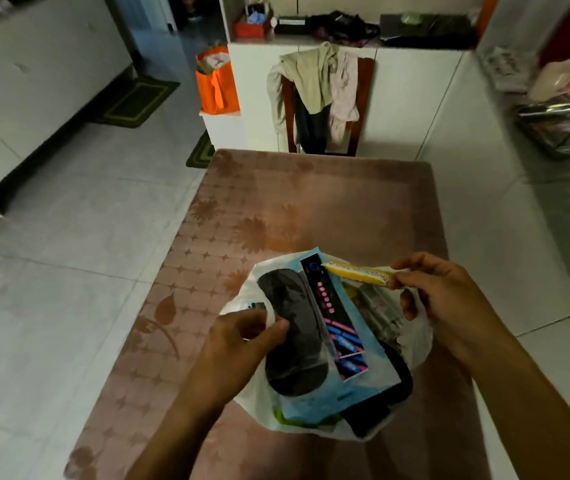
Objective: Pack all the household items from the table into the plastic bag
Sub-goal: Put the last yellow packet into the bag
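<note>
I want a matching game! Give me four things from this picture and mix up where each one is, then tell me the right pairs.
Things:
1. yellow strip
2. orange bag
3. clothes
4. blue packet

Places:
A. draped over the chair beyond the table
B. pinched in the right hand above the plastic bag
C. sticking out of the plastic bag's open mouth
D. standing on a low white stand by the cabinet

Right pairs: 1-B, 2-D, 3-A, 4-C
</note>
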